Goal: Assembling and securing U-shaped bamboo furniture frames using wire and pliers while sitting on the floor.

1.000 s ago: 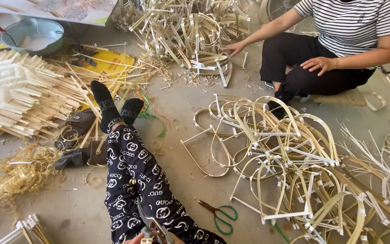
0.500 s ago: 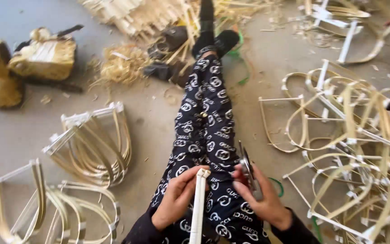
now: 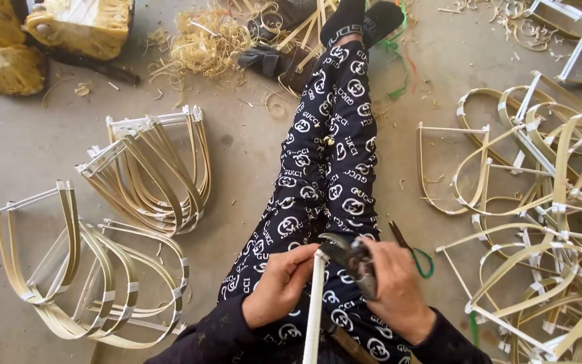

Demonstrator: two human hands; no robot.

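- No container is seen; loose goods are kept in heaps on the bare concrete floor (image 3: 250, 155) instead.
- A white bamboo strip (image 3: 314, 307) is held over the lap at 6 o'clock in the view, above the patterned black trousers (image 3: 331, 168).
- The strip's long axis is set almost upright in the picture, from the bottom edge at 6 o'clock up toward 12 o'clock, with its top end met by the cutter.
- The left hand (image 3: 279, 286) is clenched around the strip just below its top end.
- The right hand (image 3: 395, 290) is closed on a metal cutting tool (image 3: 348, 256), whose head is laid against the strip's top end; whether the blades are shut cannot be told.
- Green-handled scissors (image 3: 412, 249) are seen on the floor just beside the right hand, at 3 o'clock from it.
- Two stacks of bent U-shaped bamboo frames (image 3: 149, 168) are laid at 9 o'clock, well apart from the hands.
- A tangled pile of similar taped frames (image 3: 540, 202) is spread along the 3 o'clock edge.
- Curled shavings (image 3: 203, 44) and yellow blocks (image 3: 82, 27) are found at 11 o'clock, and black shoes (image 3: 274, 61) beside the feet at 12 o'clock.
- Open floor is left between the legs and each frame heap, wider toward 9 o'clock.
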